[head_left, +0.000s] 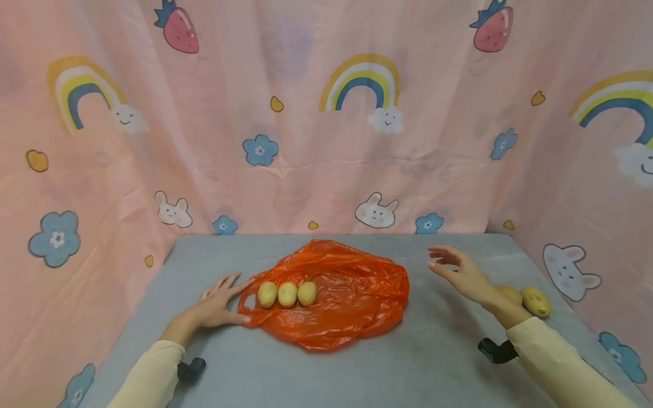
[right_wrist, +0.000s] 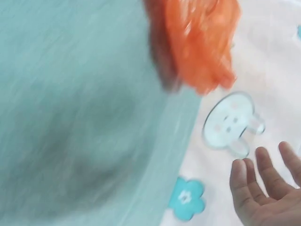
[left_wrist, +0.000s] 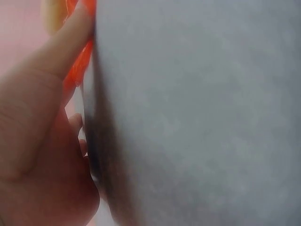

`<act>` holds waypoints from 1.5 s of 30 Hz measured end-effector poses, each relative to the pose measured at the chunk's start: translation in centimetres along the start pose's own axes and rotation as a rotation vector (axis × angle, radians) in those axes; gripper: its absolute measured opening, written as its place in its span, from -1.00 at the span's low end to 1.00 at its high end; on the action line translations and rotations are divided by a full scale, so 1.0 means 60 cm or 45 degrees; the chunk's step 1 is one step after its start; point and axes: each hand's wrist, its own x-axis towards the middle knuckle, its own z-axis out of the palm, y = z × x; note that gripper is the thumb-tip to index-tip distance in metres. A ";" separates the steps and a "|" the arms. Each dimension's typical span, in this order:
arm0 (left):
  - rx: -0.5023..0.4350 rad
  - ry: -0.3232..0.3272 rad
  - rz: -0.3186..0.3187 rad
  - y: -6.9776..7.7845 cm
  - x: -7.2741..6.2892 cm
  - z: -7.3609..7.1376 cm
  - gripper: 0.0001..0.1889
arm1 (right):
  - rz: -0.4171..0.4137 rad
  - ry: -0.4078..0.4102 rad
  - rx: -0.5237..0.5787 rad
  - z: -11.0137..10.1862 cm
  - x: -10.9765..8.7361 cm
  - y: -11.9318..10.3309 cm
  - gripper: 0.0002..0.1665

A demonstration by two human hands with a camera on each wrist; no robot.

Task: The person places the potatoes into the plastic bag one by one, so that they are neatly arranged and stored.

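An orange plastic bag (head_left: 352, 300) lies flattened on the table, its handle end to the left. Three potatoes (head_left: 287, 295) sit in a row on that end, beside the handle opening. My left hand (head_left: 219, 303) rests at the bag's left edge with fingers spread; its thumb (left_wrist: 70, 40) touches the orange plastic in the left wrist view. To the right of the bag, my right hand (head_left: 461, 275) is raised above the table, fingers loosely bent and nothing in them. The right wrist view shows its fingers (right_wrist: 270, 174) apart from the bag (right_wrist: 200, 42).
Two more potatoes (head_left: 535, 301) lie at the table's right side, one partly hidden behind my right forearm. The grey table (head_left: 357, 377) meets a pink patterned curtain (head_left: 306, 187) at the back and sides. A dark wrist device (head_left: 497, 351) hangs below each forearm.
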 end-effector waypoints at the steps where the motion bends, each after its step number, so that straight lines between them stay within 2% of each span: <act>1: 0.002 0.000 0.001 0.000 0.001 0.000 0.01 | -0.004 0.010 -0.013 -0.005 -0.002 0.007 -0.39; 4: 0.003 0.001 0.002 -0.001 0.003 -0.002 0.01 | -0.018 0.033 -0.031 -0.018 -0.005 0.029 -0.41; 11: 0.013 -0.002 -0.003 -0.001 0.006 0.000 0.02 | 0.066 0.050 -0.065 -0.045 -0.019 0.069 -0.37; 19: -0.008 -0.009 -0.029 0.001 -0.001 0.002 0.02 | 0.043 0.032 -0.116 -0.081 -0.031 0.104 -0.40; 28: -0.004 0.007 -0.024 0.002 -0.003 0.000 0.02 | 0.139 0.037 -0.120 -0.117 -0.049 0.153 -0.24; 34: -0.008 -0.007 -0.020 0.004 -0.002 0.000 0.01 | 0.222 -0.030 -0.166 -0.138 -0.065 0.182 -0.17; 45: -0.017 -0.001 -0.022 0.001 0.001 0.000 0.01 | 0.269 -0.120 -0.281 -0.153 -0.074 0.235 -0.13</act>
